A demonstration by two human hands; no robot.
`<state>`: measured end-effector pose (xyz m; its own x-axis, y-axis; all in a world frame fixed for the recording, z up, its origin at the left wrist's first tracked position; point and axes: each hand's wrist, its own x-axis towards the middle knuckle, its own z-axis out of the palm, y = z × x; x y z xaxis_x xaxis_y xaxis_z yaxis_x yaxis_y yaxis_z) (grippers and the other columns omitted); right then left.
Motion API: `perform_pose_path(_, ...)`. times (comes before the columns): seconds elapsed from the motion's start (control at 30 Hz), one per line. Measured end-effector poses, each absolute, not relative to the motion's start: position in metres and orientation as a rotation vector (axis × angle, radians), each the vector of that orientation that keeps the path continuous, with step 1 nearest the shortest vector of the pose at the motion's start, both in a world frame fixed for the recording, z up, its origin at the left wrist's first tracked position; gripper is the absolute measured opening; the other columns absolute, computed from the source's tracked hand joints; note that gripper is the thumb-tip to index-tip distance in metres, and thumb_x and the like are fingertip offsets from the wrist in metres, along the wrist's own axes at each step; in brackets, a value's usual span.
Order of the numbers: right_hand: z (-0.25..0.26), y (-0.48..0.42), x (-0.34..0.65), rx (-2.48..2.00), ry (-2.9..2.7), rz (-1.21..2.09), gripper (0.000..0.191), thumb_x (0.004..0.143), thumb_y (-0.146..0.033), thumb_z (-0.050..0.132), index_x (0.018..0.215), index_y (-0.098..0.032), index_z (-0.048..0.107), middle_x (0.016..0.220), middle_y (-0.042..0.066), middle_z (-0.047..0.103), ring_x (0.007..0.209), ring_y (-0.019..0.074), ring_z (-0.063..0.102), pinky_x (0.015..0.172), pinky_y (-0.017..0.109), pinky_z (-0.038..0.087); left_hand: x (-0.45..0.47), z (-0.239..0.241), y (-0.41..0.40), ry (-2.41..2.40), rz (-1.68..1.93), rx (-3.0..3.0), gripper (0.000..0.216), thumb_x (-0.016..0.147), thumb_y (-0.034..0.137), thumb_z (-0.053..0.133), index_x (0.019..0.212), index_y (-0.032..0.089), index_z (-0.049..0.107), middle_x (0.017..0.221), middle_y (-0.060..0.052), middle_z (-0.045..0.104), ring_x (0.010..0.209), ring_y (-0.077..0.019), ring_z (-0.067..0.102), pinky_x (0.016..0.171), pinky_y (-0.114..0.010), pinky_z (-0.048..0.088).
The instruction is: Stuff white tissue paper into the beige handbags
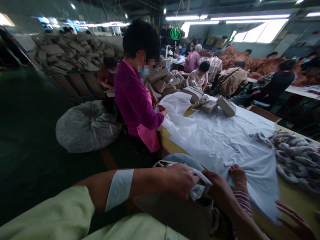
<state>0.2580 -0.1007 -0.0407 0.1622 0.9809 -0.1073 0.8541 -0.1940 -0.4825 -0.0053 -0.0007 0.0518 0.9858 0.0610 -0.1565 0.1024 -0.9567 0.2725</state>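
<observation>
Both hands, left hand (180, 179) and right hand (218, 188), clench wadded white paper (198, 191) over a tan bag (177, 213) at the tabletop (298, 199) edge, seemingly mid-stuffing; pushing it deeper likely follows.

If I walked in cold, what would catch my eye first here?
Probably the big white sheet spread over the table's middle, then the person in the magenta top working at its far left edge. Close by, the left hand and right hand bunch white material over a grey bag.
</observation>
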Motion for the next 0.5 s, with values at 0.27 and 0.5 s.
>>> perform_pose_path(0.27,0.019,-0.096,0.182,-2.159,-1.667,0.894,0.045,0.090,-0.045,0.037,0.078,-0.021,0.074,0.078,0.010,0.077,0.075,0.0236,0.071,0.070,0.031,0.049,0.004,0.064,-0.016,0.160,-0.430,2.749,0.064,0.096,0.058,0.061,0.132,0.006,0.063,0.126,-0.018,0.073,0.114,-0.0330,0.071,0.093,-0.040,0.057)
perform_pose_path(0.5,0.027,-0.072,0.175,-2.193,-2.016,0.696,0.038,0.085,-0.024,0.040,0.088,-0.020,0.078,0.091,0.012,0.080,0.089,0.0270,0.075,0.073,0.033,0.044,0.017,0.067,0.000,0.224,-0.537,2.585,0.063,0.099,0.062,0.056,0.131,0.010,0.069,0.130,-0.018,0.072,0.122,-0.0384,0.068,0.093,-0.044,0.058)
